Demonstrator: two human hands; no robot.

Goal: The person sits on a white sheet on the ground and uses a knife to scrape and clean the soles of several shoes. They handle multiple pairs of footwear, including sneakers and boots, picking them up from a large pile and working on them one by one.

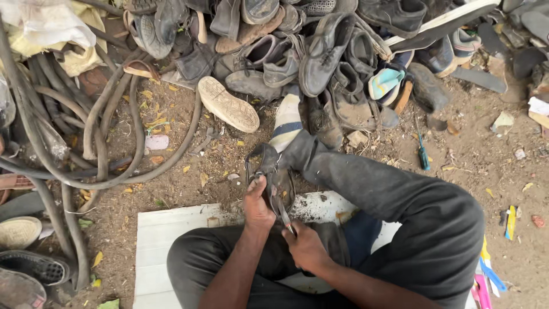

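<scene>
Two hands work: left hand (257, 207) grips a worn leather shoe (270, 177) (dusty, creased), right hand (306, 245) clasps a slim metal tool (282, 210).

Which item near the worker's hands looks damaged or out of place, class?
The dark shoe gripped by the left hand looks worn and gaping open while the right hand works a thin tool into it. A blue-handled screwdriver lies loose in the dirt.

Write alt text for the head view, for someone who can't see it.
Seen from above, a person sitting on the dirt ground grips a worn dark shoe with the left hand while the right hand works a thin metal tool against it. A pile of old shoes lies ahead, with rubber hoses to the left.
</scene>
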